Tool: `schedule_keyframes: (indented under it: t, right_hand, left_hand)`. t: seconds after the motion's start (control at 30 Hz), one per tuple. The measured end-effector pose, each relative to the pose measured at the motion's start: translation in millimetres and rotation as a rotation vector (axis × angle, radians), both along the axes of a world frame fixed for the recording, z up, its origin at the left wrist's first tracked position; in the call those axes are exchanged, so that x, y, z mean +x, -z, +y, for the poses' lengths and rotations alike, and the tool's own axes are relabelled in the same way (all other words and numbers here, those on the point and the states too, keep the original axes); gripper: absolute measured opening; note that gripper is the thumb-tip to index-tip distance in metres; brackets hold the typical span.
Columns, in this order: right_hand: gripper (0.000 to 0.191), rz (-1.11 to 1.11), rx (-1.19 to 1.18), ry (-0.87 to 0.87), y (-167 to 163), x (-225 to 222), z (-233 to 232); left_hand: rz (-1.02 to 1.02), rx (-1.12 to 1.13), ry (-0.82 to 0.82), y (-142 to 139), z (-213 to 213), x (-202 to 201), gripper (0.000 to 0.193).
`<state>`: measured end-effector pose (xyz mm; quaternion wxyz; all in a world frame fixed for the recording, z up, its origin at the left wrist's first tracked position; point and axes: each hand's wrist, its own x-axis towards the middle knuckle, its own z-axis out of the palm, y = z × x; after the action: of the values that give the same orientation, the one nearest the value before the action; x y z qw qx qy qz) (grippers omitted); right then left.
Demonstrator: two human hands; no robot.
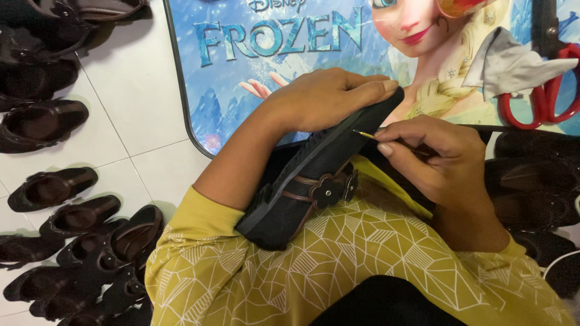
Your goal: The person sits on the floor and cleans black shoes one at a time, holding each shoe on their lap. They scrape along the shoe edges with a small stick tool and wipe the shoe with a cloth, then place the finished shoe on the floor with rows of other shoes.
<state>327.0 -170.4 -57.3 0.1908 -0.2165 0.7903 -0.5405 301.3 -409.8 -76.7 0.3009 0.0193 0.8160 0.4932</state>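
Fingers (386, 145) of the right hand (435, 160) pinch a thin stick-like tool (364, 135), its pale tip touching the sole edge of a black shoe (314, 175). Seen from the head camera, the left hand (329, 96) lies curled over the shoe's upper end, pressing it down. This shoe rests tilted on the person's lap, sole up, brown strap and flower buckle facing the body. A blue cartoon-printed board (241, 66) lies beyond on the white tiled floor (133, 90). Dark shoes (54, 187) sit in rows at left; red scissors (547, 96) lie upper right.
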Motion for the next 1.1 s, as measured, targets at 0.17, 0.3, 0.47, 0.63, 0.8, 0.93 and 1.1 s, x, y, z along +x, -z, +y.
schedule_keyframes:
  t: [0.17, 0.3, 0.47, 0.63, 0.8, 0.93, 1.1]
  right_hand:
    - [0.010, -0.023, 0.058, 0.012, -3, -2, -1]
    - [0.010, -0.144, 0.028, -0.043, -7, -1, -2]
    - [0.009, -0.128, 0.009, -0.080, -3, 0, -2]
    - [0.007, -0.108, -0.049, 0.029, 4, 0, -3]
    - [0.008, -0.070, 0.028, 0.010, 3, 2, -1]
    - [0.007, 0.041, 0.010, 0.022, 4, 3, -1]
    - [0.011, -0.010, 0.023, 0.058, 5, 5, -2]
  left_hand:
    - [0.002, -0.007, -0.010, -1, 1, 0, 0.067]
    - [0.016, -0.002, -0.010, 1, 1, 0, 0.068]
    - [0.022, 0.015, -0.017, 1, 1, 0, 0.068]
    - [0.007, 0.005, -0.022, 0, 1, 1, 0.067]
    - [-0.011, -0.005, -0.022, -1, 1, 1, 0.067]
    - [0.014, 0.012, -0.026, 0, 1, 1, 0.067]
    - [0.006, -0.001, -0.025, 0, 2, 1, 0.067]
